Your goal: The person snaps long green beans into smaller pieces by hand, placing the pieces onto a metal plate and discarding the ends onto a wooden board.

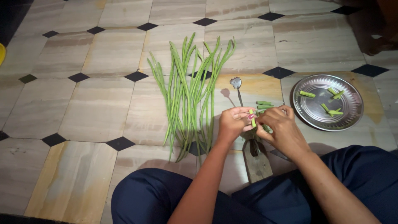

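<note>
1. The left hand (233, 122) has its fingers curled shut around a short green bean piece (252, 118), which stands nearly upright between the two hands.
2. The right hand (278, 127) meets it from the other side, its grip closed on the same piece, thumb and fingertips touching the left hand's.
3. Just beyond the knuckles a few cut bean pieces (263, 105) lie on the tiled floor (74, 103), beside an upright floor-cutter blade (237, 85) whose wooden base (257, 164) sits under the wrists.
4. A loose bundle of long green beans (188, 95) lies to the left of the hands, its near ends close to the left forearm.
5. A round steel plate (317, 112) holding a few cut pieces rests to the right, near the right hand but apart from it.
6. Left of the bundle the floor is open tiles out to the frame edge.
7. The person's knees, in dark blue cloth, close off the near edge.
</note>
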